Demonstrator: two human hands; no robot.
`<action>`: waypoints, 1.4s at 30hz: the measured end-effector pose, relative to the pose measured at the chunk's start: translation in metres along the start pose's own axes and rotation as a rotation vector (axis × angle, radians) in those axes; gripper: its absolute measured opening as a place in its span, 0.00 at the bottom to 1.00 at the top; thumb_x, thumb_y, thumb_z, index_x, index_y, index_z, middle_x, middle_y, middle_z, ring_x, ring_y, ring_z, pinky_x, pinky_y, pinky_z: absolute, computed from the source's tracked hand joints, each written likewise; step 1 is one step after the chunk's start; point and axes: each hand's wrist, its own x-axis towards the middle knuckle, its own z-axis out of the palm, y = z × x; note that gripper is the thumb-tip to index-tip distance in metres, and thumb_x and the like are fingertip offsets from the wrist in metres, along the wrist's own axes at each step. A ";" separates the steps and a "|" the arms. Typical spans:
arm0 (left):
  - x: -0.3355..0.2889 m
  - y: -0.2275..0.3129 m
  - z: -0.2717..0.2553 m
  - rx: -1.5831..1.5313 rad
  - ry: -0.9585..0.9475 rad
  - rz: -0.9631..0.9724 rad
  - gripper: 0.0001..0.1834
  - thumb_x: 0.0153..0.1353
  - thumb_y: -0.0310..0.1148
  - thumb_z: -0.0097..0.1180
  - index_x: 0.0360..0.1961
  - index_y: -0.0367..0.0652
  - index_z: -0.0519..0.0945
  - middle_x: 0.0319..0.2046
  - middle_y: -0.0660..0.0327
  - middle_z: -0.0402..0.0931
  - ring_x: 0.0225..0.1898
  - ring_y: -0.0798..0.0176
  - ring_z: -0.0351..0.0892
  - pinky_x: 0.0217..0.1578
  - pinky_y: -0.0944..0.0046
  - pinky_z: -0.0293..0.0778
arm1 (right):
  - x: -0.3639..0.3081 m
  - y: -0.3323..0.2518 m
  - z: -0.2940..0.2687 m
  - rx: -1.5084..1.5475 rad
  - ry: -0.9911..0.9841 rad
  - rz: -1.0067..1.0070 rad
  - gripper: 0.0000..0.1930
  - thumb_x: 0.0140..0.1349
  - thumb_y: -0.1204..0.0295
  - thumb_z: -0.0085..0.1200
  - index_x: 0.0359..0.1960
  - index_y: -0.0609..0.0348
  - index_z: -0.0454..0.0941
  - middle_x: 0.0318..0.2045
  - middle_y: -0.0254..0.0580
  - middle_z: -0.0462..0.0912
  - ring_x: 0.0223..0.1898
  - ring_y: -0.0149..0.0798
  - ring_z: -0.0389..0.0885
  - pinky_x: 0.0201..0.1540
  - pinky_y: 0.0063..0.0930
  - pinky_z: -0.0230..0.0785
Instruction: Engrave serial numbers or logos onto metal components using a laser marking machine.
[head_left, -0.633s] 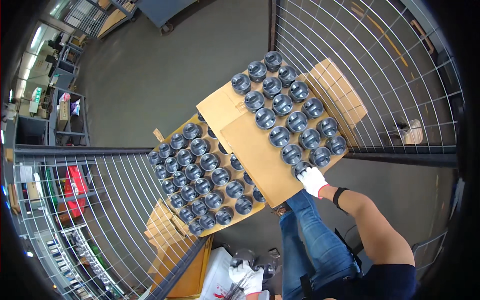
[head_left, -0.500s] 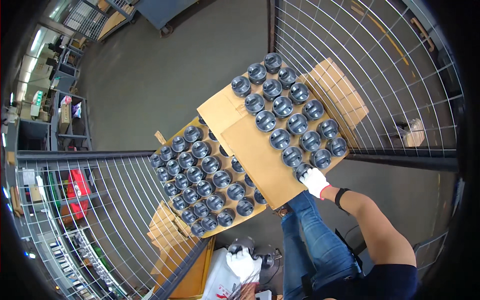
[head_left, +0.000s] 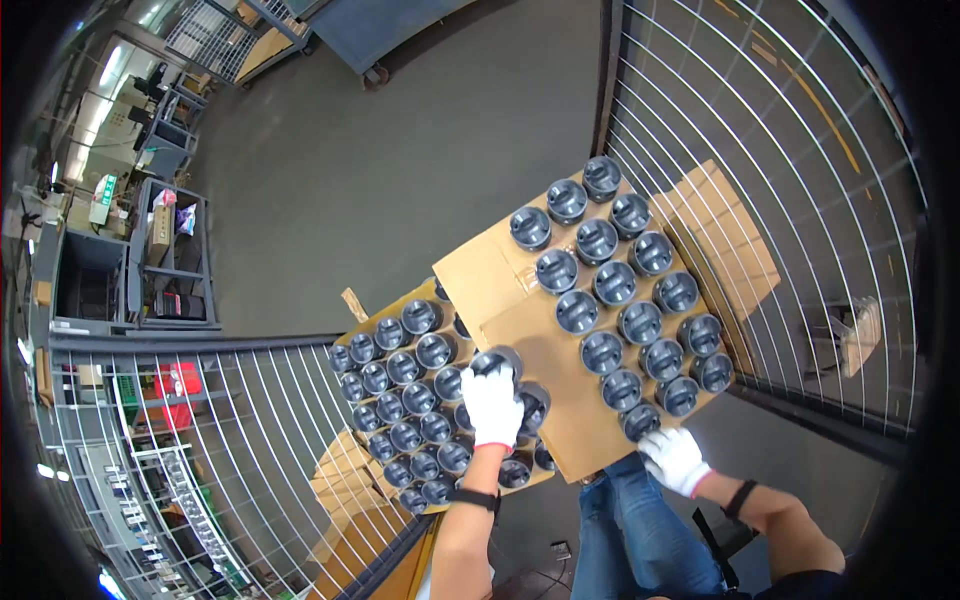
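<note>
My left hand (head_left: 492, 408), in a white glove, is closed on a dark grey piston (head_left: 497, 360) at its fingertips. A second piston (head_left: 534, 404) sits against the side of this hand and looks held with it, above the left edge of the upper cardboard sheet (head_left: 530, 350). My right hand (head_left: 674, 460), also gloved, has its fingers slightly apart at the rim of the nearest piston (head_left: 640, 421) on that sheet. Several pistons stand hollow side up in rows on its right part. More pistons (head_left: 405, 367) fill the lower layer at left, partly hidden by my left hand.
Wire mesh panels (head_left: 250, 400) (head_left: 760, 130) flank the load on both sides, with folded cardboard (head_left: 725, 235) tucked along the right one. My legs (head_left: 640, 530) are close to the near edge. Beyond lie grey floor, a wheeled blue cart (head_left: 375, 35) and shelves (head_left: 170, 260).
My left hand has come up from the bottom with pistons and is now over the load. My right hand has drawn back slightly from the nearest piston. The whole view has shifted.
</note>
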 end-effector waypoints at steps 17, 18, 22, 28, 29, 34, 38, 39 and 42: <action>0.240 -0.029 0.050 0.193 -0.017 0.048 0.26 0.48 0.35 0.66 0.52 0.47 0.83 0.41 0.52 0.82 0.50 0.44 0.78 0.64 0.45 0.63 | -0.027 0.036 -0.006 0.185 -0.050 0.313 0.16 0.50 0.65 0.66 0.42 0.51 0.84 0.42 0.42 0.88 0.45 0.49 0.84 0.48 0.45 0.75; 0.242 -0.024 0.044 0.189 -0.025 0.053 0.26 0.48 0.35 0.66 0.52 0.47 0.83 0.41 0.52 0.82 0.50 0.44 0.78 0.64 0.45 0.63 | -0.020 0.036 -0.007 0.188 -0.056 0.321 0.16 0.50 0.65 0.66 0.42 0.51 0.84 0.42 0.42 0.88 0.45 0.49 0.84 0.48 0.45 0.75; 0.222 -0.019 0.005 -0.087 0.046 0.012 0.32 0.46 0.37 0.71 0.55 0.43 0.80 0.49 0.49 0.81 0.54 0.43 0.77 0.59 0.48 0.69 | 0.041 0.029 -0.015 0.281 -0.044 0.224 0.18 0.52 0.66 0.66 0.46 0.50 0.83 0.42 0.43 0.87 0.45 0.49 0.84 0.48 0.47 0.75; 0.073 -0.013 0.008 -0.540 0.194 -0.228 0.30 0.50 0.28 0.68 0.57 0.37 0.78 0.54 0.44 0.78 0.53 0.42 0.79 0.57 0.51 0.73 | 0.210 0.006 -0.019 0.269 0.121 -0.187 0.19 0.62 0.64 0.57 0.54 0.52 0.78 0.51 0.44 0.80 0.55 0.48 0.77 0.55 0.45 0.69; 0.047 0.000 0.010 -0.631 0.107 -0.245 0.30 0.51 0.28 0.68 0.58 0.36 0.77 0.54 0.44 0.79 0.54 0.43 0.80 0.58 0.52 0.73 | 0.238 0.003 -0.034 0.169 0.165 -0.171 0.20 0.63 0.63 0.58 0.57 0.52 0.78 0.55 0.44 0.80 0.59 0.50 0.75 0.59 0.47 0.67; -0.150 0.069 0.011 -0.930 -0.398 -0.655 0.39 0.53 0.43 0.72 0.62 0.33 0.74 0.53 0.44 0.80 0.56 0.46 0.80 0.60 0.55 0.74 | 0.368 0.002 -0.027 -0.069 0.250 -0.165 0.17 0.61 0.71 0.51 0.52 0.58 0.78 0.51 0.49 0.80 0.54 0.47 0.77 0.47 0.41 0.69; -0.315 0.101 0.047 -0.700 -0.792 -0.741 0.44 0.54 0.60 0.67 0.64 0.38 0.75 0.59 0.47 0.79 0.62 0.47 0.76 0.64 0.53 0.69 | 0.400 -0.016 -0.007 -0.313 0.093 -0.149 0.11 0.62 0.71 0.51 0.44 0.54 0.82 0.43 0.44 0.83 0.47 0.44 0.80 0.45 0.40 0.69; -0.337 0.107 0.050 -0.690 -0.867 -0.778 0.42 0.58 0.57 0.64 0.66 0.40 0.74 0.62 0.48 0.76 0.64 0.48 0.75 0.65 0.53 0.68 | 0.401 -0.016 -0.006 -0.366 0.098 -0.143 0.10 0.62 0.71 0.51 0.41 0.53 0.83 0.40 0.43 0.84 0.45 0.43 0.81 0.44 0.39 0.69; -0.428 0.129 0.067 -0.770 -0.610 -0.825 0.34 0.62 0.54 0.60 0.65 0.47 0.75 0.56 0.43 0.79 0.61 0.42 0.75 0.63 0.49 0.69 | 0.394 -0.025 -0.011 -0.412 0.063 -0.188 0.09 0.62 0.70 0.52 0.39 0.52 0.84 0.38 0.41 0.84 0.44 0.42 0.81 0.43 0.38 0.69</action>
